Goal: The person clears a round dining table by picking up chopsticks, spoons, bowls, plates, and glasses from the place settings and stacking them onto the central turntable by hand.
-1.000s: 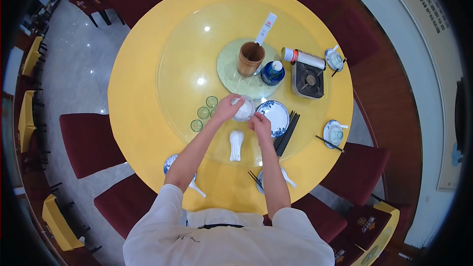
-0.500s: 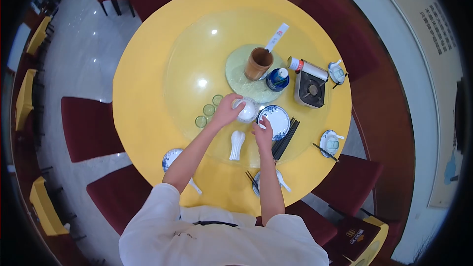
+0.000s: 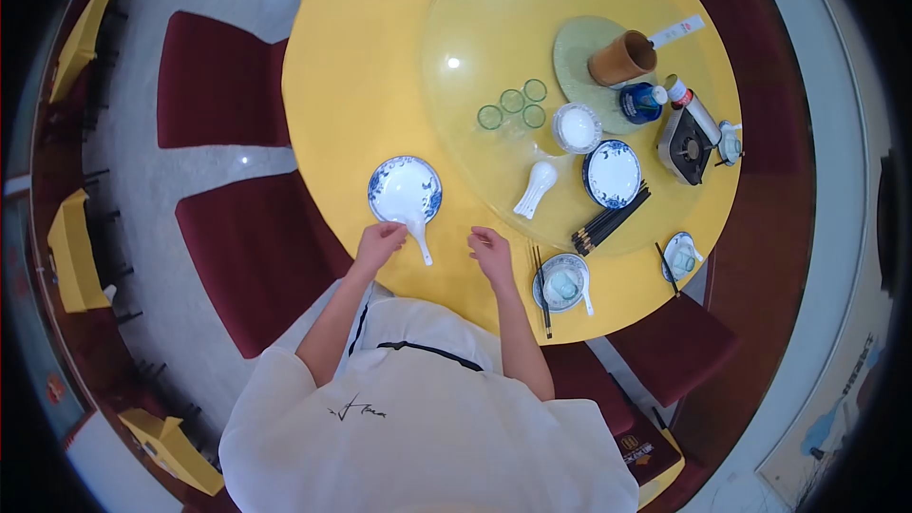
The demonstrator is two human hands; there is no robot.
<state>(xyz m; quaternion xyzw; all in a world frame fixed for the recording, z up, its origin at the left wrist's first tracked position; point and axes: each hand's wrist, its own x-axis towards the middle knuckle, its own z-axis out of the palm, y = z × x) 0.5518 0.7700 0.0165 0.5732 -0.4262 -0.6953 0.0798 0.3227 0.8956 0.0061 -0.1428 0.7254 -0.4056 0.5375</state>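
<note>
A white plate with blue floral rim (image 3: 382,192) lies on the yellow table at the near left, with a white spoon (image 3: 422,239) across its front edge. My left hand (image 3: 382,245) is at the plate's lower rim, its loosely bent fingertips close to the spoon handle; whether they touch is unclear. My right hand (image 3: 491,252) hovers over the yellow cloth to the right of the spoon, fingers loosely curled and apart, holding nothing visible. Farther right is a place setting with a plate (image 3: 551,306), a glass (image 3: 563,285), a spoon (image 3: 588,293) and chopsticks (image 3: 543,294).
On the glass turntable (image 3: 475,28) stand green glasses (image 3: 512,101), stacked bowls (image 3: 577,128), stacked spoons (image 3: 537,190), plates (image 3: 613,174), black chopsticks (image 3: 611,218), a brown cup (image 3: 622,59), a blue bottle (image 3: 643,103) and a portable stove (image 3: 688,145). Red chairs (image 3: 223,85) surround the table.
The view has turned left. My left hand has left the bowls and my right hand has left the plate stack; both are now near the left plate and spoon.
</note>
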